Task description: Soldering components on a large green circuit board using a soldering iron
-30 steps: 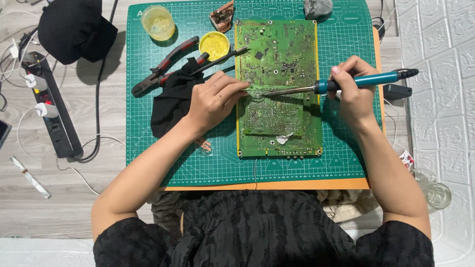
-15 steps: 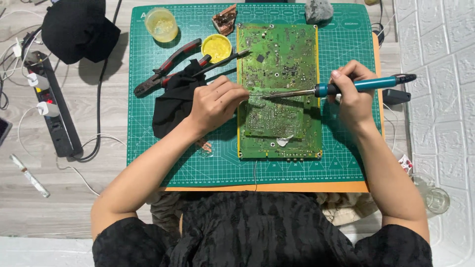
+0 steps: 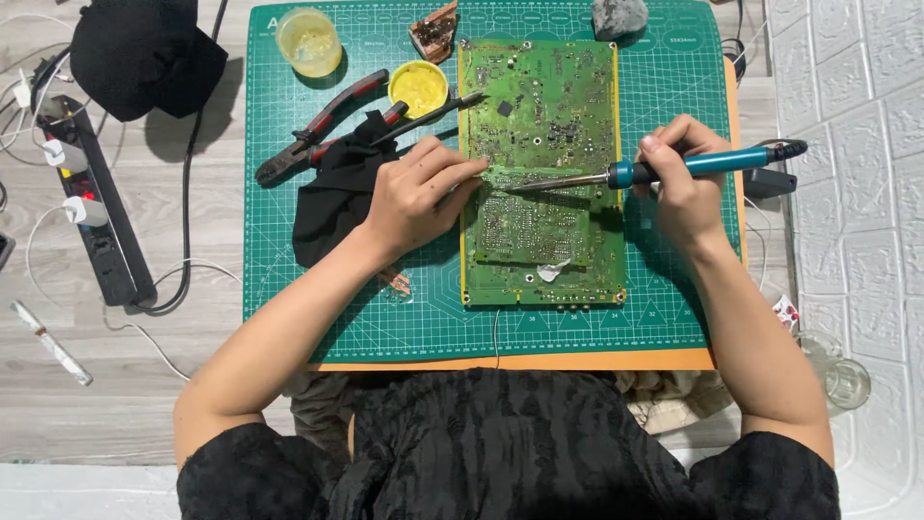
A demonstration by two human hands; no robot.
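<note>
Right hand (image 3: 679, 188) has its fingers (image 3: 664, 149) wrapped tight around the teal handle of a soldering iron (image 3: 664, 171), held nearly flat, with the metal tip reaching left onto the middle of the circuit board (image 3: 539, 116). Left hand (image 3: 419, 193) comes in from the other side — its fingers (image 3: 462, 171) are pressed together and stretched out to the board's left edge, right about where the iron's tip ends. They might be pinching something thin there, can't tell for sure.

The board is big and green, lying flat on a green cutting mat (image 3: 289, 289) on the desk, long side running away from the person. A small pale scrap sits on its near end.

Just left of the left hand there's a black cloth (image 3: 332, 197), with red-and-black pliers (image 3: 322, 130) lying diagonally beside it. A yellow tin (image 3: 419, 87) sits near the board's far-left corner, and a clear jar (image 3: 308, 40) of yellowish stuff is further left — both on the mat. Off the mat on the left, a black power strip (image 3: 96, 207) lies on the wood.
</note>
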